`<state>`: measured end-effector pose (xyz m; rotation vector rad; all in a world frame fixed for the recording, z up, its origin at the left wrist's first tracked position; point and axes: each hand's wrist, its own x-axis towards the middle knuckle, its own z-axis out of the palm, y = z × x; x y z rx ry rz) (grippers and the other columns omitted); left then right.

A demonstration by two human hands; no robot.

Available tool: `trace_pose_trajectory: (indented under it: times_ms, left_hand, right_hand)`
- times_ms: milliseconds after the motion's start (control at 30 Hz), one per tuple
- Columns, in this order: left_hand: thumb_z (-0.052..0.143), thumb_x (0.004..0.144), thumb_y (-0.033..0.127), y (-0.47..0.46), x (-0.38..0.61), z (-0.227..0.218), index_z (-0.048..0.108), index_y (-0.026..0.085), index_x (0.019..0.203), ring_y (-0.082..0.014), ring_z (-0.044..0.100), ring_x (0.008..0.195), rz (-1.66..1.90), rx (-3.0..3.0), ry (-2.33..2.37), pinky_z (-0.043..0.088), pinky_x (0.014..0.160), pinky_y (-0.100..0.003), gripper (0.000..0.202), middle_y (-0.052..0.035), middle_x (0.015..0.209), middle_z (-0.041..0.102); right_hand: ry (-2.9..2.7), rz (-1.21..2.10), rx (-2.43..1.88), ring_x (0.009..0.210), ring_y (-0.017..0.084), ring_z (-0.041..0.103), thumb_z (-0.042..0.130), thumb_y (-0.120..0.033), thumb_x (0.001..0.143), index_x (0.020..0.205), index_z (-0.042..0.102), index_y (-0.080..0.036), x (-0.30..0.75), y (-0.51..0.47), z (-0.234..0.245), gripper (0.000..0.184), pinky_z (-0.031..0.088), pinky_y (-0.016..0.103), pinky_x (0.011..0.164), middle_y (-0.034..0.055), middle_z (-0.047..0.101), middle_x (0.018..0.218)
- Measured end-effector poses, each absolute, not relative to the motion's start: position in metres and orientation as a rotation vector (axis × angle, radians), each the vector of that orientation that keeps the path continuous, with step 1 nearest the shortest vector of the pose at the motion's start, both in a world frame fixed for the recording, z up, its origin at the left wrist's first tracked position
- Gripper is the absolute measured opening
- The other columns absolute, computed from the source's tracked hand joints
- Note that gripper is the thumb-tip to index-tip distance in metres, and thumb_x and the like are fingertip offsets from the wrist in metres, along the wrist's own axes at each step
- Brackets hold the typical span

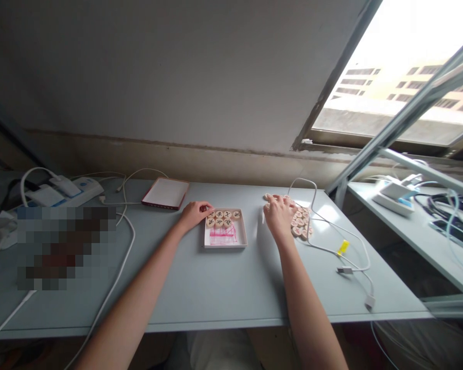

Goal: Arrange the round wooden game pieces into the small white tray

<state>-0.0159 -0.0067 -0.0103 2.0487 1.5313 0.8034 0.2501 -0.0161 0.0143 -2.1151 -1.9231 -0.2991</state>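
Observation:
A shallow white box (239,240) lies on the grey table (200,288), with several round wooden game pieces (223,218) in its far half and a pink grid printed on its floor. My left hand (195,213) rests at the box's far left corner, fingers curled, fingertips touching the nearest piece. My right hand (280,215) lies palm down over a loose heap of round wooden pieces (301,222) to the right of the box, fingers bent onto them. What either hand holds is hidden.
The box's lid (165,193), white with a dark red rim, lies at the back left. White cables (332,246) with plugs and a yellow tag trail right of the heap. Power strips and chargers (61,189) sit far left. A second table (416,231) stands under the window.

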Motion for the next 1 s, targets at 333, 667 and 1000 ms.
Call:
trace_pose_trajectory:
  times_ms: [333, 667, 1000]
  left_hand:
    - [0.05, 0.074, 0.042, -0.007, -0.016, -0.011, 0.067, 0.017, 0.08, -0.0138, 0.054, 0.062, 0.806, 2.068, 1.545, 0.036, 0.056, -0.022, 0.03, -0.0032, 0.069, 0.065]
    - [0.05, 0.074, 0.042, -0.009, -0.016, -0.008, 0.067, 0.018, 0.08, -0.0141, 0.055, 0.064, 0.792, 2.055, 1.55, 0.036, 0.057, -0.022, 0.03, -0.0035, 0.073, 0.066]
    - [0.048, 0.075, 0.043, -0.008, -0.016, -0.009, 0.067, 0.018, 0.08, -0.0133, 0.053, 0.061, 0.783, 2.084, 1.557, 0.034, 0.055, -0.022, 0.031, -0.0026, 0.071, 0.065]
  right_hand:
    - [-2.004, -0.124, -2.107, 0.085, 0.022, 0.051, 0.044, -0.019, 0.08, 0.094, 0.062, -0.02, 0.245, -0.014, 0.013, 0.022, 0.027, 0.037, 0.078, 0.0093, 0.057, 0.098]
    - [-2.24, 0.532, -1.294, 0.077, 0.014, 0.054, 0.055, -0.034, 0.077, 0.092, 0.063, -0.023, 0.23, -0.022, 0.031, 0.021, 0.038, 0.026, 0.07, 0.0027, 0.06, 0.09]
    - [-2.509, 0.355, -1.306, 0.089, 0.017, 0.048, 0.058, -0.031, 0.074, 0.088, 0.063, -0.026, 0.222, -0.032, 0.033, 0.015, 0.032, 0.031, 0.079, 0.0026, 0.056, 0.092]
